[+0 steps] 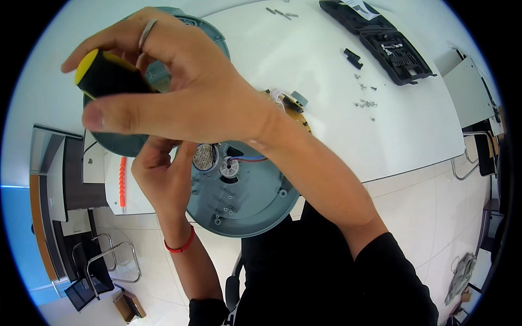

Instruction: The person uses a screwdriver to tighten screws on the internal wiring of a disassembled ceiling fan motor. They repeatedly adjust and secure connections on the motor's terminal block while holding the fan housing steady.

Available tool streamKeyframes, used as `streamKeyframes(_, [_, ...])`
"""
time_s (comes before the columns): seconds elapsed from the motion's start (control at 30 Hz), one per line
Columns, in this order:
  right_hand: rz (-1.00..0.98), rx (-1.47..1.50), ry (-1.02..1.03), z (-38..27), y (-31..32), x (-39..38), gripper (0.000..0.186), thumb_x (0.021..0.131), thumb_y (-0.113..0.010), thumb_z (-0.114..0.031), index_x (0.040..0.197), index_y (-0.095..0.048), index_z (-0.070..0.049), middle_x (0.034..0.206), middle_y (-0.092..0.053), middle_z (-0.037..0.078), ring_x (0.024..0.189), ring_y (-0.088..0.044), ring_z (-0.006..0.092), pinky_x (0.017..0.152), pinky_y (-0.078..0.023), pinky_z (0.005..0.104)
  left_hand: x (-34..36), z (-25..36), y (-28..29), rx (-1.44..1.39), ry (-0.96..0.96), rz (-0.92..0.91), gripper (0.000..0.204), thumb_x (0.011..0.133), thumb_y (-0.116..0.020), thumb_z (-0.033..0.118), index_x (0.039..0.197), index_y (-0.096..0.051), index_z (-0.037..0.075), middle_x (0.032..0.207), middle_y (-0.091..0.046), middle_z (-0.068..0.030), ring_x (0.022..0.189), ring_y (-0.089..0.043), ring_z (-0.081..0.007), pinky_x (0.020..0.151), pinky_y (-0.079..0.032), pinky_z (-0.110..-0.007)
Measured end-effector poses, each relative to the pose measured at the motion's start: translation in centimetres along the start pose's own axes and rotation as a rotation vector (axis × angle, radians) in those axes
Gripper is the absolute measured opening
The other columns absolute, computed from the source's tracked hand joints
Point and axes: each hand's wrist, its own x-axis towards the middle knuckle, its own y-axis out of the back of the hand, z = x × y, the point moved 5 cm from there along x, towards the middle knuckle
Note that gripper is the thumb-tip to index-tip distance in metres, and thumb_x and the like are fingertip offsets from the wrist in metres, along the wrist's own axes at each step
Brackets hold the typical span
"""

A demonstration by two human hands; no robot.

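Note:
My right hand [179,87] is raised close to the camera and grips the black and yellow handle of a screwdriver [106,73]; its shaft is hidden behind the hand. Below it, my left hand [163,174] holds the left side of a round grey-blue appliance base [244,201] that sits at the table's near edge, its inside showing a white hub, a metal disc and red and blue wires. A red band circles my left wrist. A second round grey-blue part [122,142] lies behind my right hand, mostly covered.
On the white table [326,70], a black open tool case [394,54] lies at the far right, with loose screws [367,102] and a small black bit [353,57] near it. Metal-framed chairs [111,261] stand on the tiled floor at left and right.

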Motion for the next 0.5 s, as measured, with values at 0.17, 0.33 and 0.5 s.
streamKeyframes(0.17, [0.036, 0.166, -0.147, -0.56, 0.05, 0.07, 0.040, 0.083, -0.079, -0.032, 0.116, -0.075, -0.010, 0.074, -0.062, 0.002, 0.069, -0.057, 0.0144, 0.067, -0.047, 0.0292, 0.33, 0.07, 0.03, -0.011, -0.047, 0.045, 0.021, 0.086, -0.081, -0.001, 0.104, -0.071, -0.004, 0.094, -0.074, -0.0063, 0.089, -0.068, -0.0115, 0.084, -0.052, -0.025])
streamKeyframes(0.33, [-0.101, 0.232, -0.278, -0.31, 0.47, 0.28, 0.040, 0.081, -0.082, -0.031, 0.115, -0.076, -0.011, 0.075, -0.063, 0.003, 0.070, -0.059, 0.0147, 0.069, -0.050, 0.0277, 0.07, 0.32, -0.23, -0.016, -0.028, 0.014, 0.020, 0.088, -0.080, 0.000, 0.105, -0.070, -0.004, 0.093, -0.073, -0.0059, 0.086, -0.067, -0.0099, 0.082, -0.052, -0.024])
streamKeyframes(0.5, [0.018, 0.013, 0.041, -0.45, 0.05, 0.15, 0.038, 0.081, -0.079, -0.031, 0.114, -0.077, -0.012, 0.077, -0.064, 0.005, 0.066, -0.059, 0.0154, 0.065, -0.051, 0.0271, 0.04, 0.11, -0.06, 0.024, -0.022, 0.042, 0.018, 0.086, -0.080, -0.001, 0.102, -0.071, -0.003, 0.091, -0.072, -0.0040, 0.084, -0.065, -0.0095, 0.081, -0.052, -0.025])
